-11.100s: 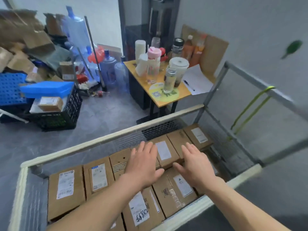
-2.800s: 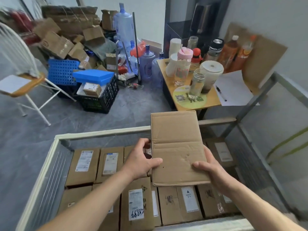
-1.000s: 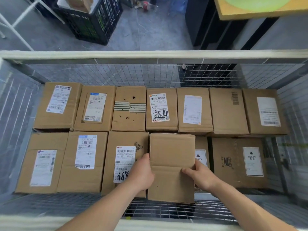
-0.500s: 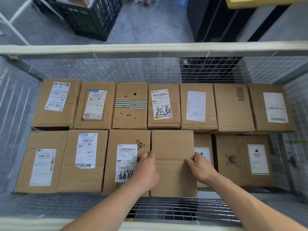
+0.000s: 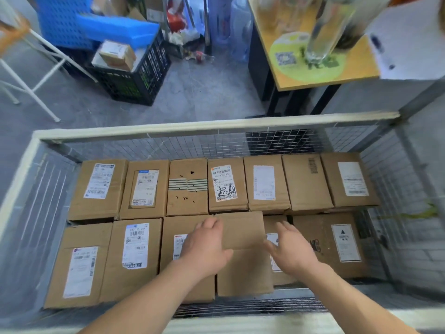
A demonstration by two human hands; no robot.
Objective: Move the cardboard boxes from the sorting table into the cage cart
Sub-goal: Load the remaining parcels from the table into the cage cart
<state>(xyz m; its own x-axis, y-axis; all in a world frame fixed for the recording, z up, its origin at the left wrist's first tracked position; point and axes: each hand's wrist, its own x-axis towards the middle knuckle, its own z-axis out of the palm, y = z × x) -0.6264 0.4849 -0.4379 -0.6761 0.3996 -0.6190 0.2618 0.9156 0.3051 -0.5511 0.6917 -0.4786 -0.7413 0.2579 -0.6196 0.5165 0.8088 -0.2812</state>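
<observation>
Here, left hand (image 5: 207, 247) flat, fingers straight, on plain box (image 5: 243, 235) in cage cart (image 5: 192, 128); right hand (image 5: 290, 248) spread, holding nothing

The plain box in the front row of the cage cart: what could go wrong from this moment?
1. The plain box seems to cover part of the labelled box on its right, so it may not sit flat and could tip if more is stacked on it.
2. The left hand and the right hand are both open, so nothing grips the plain box if it slides.
3. It hides part of that neighbour's label.
</observation>
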